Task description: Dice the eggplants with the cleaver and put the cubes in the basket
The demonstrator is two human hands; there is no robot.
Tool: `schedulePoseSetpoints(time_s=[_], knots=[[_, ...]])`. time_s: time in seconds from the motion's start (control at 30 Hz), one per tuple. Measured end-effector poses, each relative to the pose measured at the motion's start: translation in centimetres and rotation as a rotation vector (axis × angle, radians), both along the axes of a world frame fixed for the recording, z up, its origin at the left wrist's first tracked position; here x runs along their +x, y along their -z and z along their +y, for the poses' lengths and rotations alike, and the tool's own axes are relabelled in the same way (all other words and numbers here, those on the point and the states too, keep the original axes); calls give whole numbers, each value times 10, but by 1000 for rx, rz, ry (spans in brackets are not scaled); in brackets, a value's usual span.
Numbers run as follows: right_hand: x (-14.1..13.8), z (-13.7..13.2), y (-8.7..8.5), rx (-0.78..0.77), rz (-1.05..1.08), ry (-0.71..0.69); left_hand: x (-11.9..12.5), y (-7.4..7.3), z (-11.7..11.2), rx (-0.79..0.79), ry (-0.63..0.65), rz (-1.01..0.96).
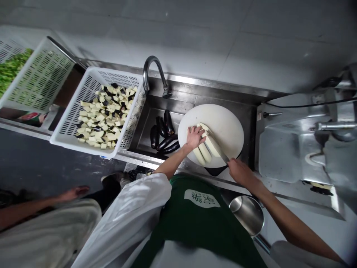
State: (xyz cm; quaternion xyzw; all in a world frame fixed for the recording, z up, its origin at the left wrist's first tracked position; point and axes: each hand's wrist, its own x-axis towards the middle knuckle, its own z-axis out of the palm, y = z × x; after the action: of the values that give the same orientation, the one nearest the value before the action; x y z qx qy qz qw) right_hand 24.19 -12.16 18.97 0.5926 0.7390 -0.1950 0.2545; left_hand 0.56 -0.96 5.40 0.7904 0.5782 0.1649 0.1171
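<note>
My left hand presses down on long pale eggplant strips, its fingers bent over them and gripping them. They lie side by side on a round white cutting board. In my right hand is the handle of a kitchen knife. Its blade slants up and left along the strips, close to my left fingers, and the tip is hard to make out. Left of the board, several whole dark eggplants lie in the metal sink.
A white perforated basket of eggplant chunks stands left of the sink, below a curved faucet. Farther left, another basket adjoins chopped greens. Metal equipment sits right; a metal pot is below. Another person's hand shows lower left.
</note>
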Motion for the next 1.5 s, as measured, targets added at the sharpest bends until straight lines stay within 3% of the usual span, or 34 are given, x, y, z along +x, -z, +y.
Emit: schedulePoseSetpoints(time_s=[0.2, 0.33, 0.4, 0.5, 0.57, 0.63, 0.87, 1.0, 1.17, 1.33, 1.5], knots=[[41, -75, 5, -88, -72, 153, 3, 1, 1, 14, 7, 19], [82, -129, 5, -141, -34, 268, -4, -9, 3, -27, 23, 23], [101, -148, 3, -147, 20, 370, -18, -18, 5, -66, 125, 12], [115, -160, 4, -72, 64, 457, -44, -34, 8, -144, 447, 15], [110, -155, 9, 21, 38, 471, -53, -41, 12, -178, 638, 51], [97, -138, 19, 102, 3, 503, -49, -45, 19, -189, 745, 108], [18, -70, 56, 252, 18, 725, 10, -38, 57, -179, 929, 355], [-29, -58, 68, 286, 50, 845, 20, -28, 60, -151, 830, 407], [-68, -45, 75, 301, 113, 880, 4, -21, 42, -105, 601, 399], [-71, -15, 75, 322, 151, 927, -15, -24, 32, -72, 459, 386], [-51, 22, 84, 429, 219, 915, -29, -41, 15, -49, 426, 289]])
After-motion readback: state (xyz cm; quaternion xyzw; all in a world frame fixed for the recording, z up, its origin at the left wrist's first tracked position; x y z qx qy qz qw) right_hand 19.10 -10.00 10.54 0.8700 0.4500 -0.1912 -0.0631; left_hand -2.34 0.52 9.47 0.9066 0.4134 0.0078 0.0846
